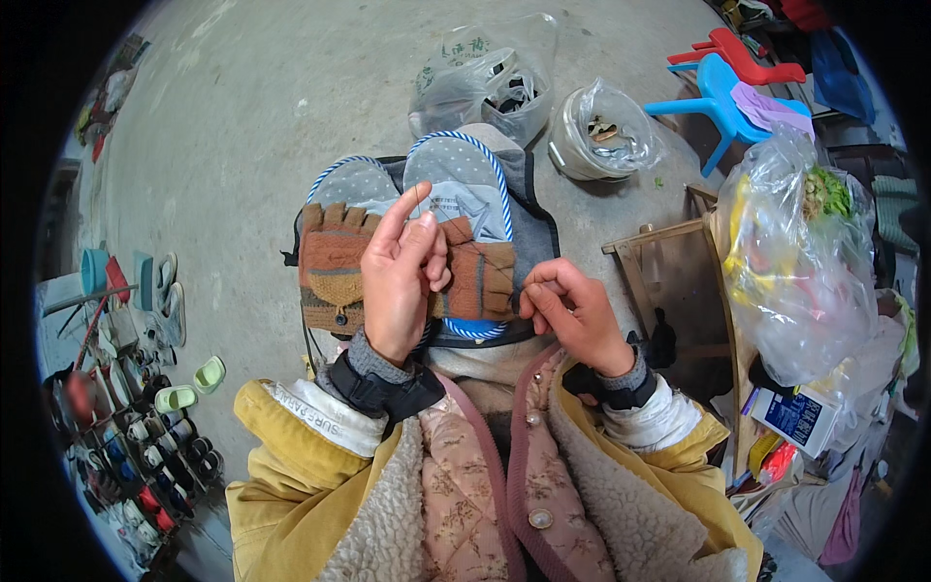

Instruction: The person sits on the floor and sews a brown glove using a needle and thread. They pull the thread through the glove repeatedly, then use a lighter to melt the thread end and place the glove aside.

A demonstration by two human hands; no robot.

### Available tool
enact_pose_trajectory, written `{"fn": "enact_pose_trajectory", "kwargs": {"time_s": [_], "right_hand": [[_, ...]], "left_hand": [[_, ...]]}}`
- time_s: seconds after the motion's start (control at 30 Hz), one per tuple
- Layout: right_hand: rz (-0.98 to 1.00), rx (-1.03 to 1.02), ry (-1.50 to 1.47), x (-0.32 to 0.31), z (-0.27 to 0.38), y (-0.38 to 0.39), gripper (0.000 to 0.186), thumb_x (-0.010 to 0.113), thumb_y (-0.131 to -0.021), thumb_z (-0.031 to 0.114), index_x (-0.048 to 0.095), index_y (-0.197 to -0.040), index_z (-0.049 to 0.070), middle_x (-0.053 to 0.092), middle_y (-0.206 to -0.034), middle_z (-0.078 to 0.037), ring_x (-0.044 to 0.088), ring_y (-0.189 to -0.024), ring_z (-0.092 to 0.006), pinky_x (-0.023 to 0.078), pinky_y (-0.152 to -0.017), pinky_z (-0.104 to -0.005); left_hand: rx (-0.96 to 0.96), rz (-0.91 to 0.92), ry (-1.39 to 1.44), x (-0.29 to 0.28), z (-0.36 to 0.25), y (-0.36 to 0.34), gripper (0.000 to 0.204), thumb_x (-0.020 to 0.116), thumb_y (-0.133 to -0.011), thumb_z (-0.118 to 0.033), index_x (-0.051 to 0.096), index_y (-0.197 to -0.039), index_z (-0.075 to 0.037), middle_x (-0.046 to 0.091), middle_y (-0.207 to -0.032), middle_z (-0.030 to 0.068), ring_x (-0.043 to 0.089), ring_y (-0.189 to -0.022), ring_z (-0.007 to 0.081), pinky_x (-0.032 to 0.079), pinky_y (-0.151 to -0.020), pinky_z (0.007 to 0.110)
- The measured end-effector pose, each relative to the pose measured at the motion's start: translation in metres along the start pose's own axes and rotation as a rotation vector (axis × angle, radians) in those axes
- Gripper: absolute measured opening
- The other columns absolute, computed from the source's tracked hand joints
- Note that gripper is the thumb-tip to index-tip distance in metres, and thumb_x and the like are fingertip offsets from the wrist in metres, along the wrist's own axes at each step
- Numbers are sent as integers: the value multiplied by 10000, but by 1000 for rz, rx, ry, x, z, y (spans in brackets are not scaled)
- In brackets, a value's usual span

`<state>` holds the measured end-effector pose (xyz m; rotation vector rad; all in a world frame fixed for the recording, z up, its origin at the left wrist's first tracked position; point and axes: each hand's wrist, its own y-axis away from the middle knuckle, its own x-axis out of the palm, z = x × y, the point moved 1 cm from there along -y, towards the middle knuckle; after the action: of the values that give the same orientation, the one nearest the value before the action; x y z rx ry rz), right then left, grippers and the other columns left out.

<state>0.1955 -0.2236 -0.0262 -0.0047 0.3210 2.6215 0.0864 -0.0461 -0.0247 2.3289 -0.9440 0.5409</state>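
Observation:
Over my lap lies a pair of brown and rust knitted fingerless gloves [335, 257], the left one with a tan flap and a dark button. Beneath them are grey dotted slipper-shaped pieces [461, 160] edged in blue and white stripes, on a dark grey cloth [533, 228]. My left hand [400, 276] is raised above the gloves, index finger stretched up and the others curled, with a thin dark thread [419, 202] at the fingertip and thumb. My right hand [572, 315] is closed in a pinch beside the right glove's edge; what it pinches is too small to make out.
Ahead stand a clear plastic bag [436, 92] and a lined white bucket [582, 145]. A blue stool [718, 97] is at the far right. Nearer on the right, a wooden stand [669, 233] adjoins bulging plastic bags [795, 281]. Shoe racks [145, 436] and green slippers [208, 373] are left.

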Motion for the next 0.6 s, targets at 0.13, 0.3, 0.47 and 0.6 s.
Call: {"fn": "enact_pose_trajectory", "kwargs": {"time_s": [0.13,0.3,0.47,0.6], "right_hand": [[15,1,38,2,0,3,84,508,-957,67,521,-1018,10,626,-770,-50,523,-573,-57,421,-524,-192],[15,-22,56,3,0,6,83,508,-955,55,521,-1022,10,630,-776,-50,527,-577,-58,426,-526,-194],[7,-54,67,3,3,7,85,507,-950,38,525,-1026,6,637,-784,-56,546,-603,-64,440,-543,-198],[-31,-119,58,3,12,10,83,507,-943,23,532,-1019,1,650,-803,-71,577,-660,-83,463,-595,-210]], "left_hand": [[123,64,-246,7,5,5,591,576,-898,2,322,-1431,-30,481,-821,-13,440,-600,18,389,-512,166],[241,104,-403,6,15,2,759,598,-796,131,253,-1453,-28,453,-905,9,453,-659,3,409,-627,140],[268,118,-466,2,22,-1,781,591,-796,138,230,-1462,-48,443,-892,5,459,-668,5,408,-623,141],[270,114,-485,-1,25,-3,772,596,-795,124,232,-1455,-44,447,-893,8,465,-669,14,413,-613,152]]}}
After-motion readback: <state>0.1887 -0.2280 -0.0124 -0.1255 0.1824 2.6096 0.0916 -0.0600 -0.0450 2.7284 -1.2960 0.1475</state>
